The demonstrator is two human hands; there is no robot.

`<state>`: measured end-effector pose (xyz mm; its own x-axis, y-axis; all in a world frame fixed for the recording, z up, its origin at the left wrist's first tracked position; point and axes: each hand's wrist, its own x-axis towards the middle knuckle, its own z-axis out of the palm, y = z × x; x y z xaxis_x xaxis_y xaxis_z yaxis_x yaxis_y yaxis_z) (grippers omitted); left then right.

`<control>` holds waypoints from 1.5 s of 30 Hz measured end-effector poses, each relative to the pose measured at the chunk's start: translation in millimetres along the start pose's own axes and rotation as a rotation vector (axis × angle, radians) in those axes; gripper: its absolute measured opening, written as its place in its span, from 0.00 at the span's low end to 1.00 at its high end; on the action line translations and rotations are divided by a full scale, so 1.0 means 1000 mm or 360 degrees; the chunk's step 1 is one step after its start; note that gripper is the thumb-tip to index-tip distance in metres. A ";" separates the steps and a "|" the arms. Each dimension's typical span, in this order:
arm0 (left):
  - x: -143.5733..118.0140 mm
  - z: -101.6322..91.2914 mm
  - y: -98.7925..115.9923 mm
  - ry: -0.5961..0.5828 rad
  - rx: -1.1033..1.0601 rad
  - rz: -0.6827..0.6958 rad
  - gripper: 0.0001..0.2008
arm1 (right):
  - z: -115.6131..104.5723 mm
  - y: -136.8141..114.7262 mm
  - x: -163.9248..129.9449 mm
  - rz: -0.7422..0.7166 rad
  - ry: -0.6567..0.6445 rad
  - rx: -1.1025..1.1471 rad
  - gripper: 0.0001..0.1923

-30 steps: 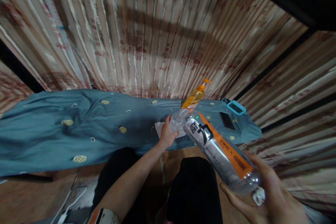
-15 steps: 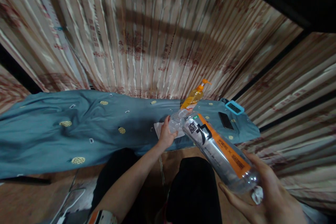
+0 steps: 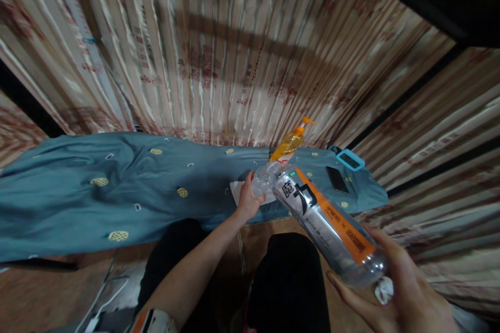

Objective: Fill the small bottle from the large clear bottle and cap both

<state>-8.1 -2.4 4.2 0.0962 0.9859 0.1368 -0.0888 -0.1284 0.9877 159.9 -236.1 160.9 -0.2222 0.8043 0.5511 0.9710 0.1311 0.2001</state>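
Observation:
My right hand grips the base of a large clear plastic bottle with an orange and white label, tilted so its mouth points away and down. A bit of white paper is pinched under the bottle's base. My left hand holds a small clear container at the bottle's mouth, just above the blue cloth. A white tissue lies under that hand.
An orange pump bottle stands behind the clear container. A dark phone and a blue-framed device lie on the cloth's right end. Striped curtains hang behind. My dark-trousered knees and a white cable are below.
Almost nothing differs: the view shifts slightly, and both hands keep the tilted bottle and the small container together.

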 end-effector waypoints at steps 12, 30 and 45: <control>0.002 0.000 -0.008 0.0020 0.0024 0.0003 0.44 | -0.001 0.002 -0.002 0.0030 -0.0039 0.0013 0.39; 0.001 0.000 -0.009 -0.0003 0.0021 0.0007 0.44 | 0.007 0.005 -0.004 -0.0033 0.0051 -0.0012 0.41; 0.001 -0.001 -0.006 0.0020 0.0038 -0.0002 0.43 | 0.003 0.005 -0.004 0.0011 -0.0012 0.0002 0.40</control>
<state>-8.6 -0.5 -1.7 0.0837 0.9873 0.1350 -0.0652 -0.1297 0.9894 165.6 -237.0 157.0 -0.2149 0.8097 0.5461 0.9726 0.1264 0.1952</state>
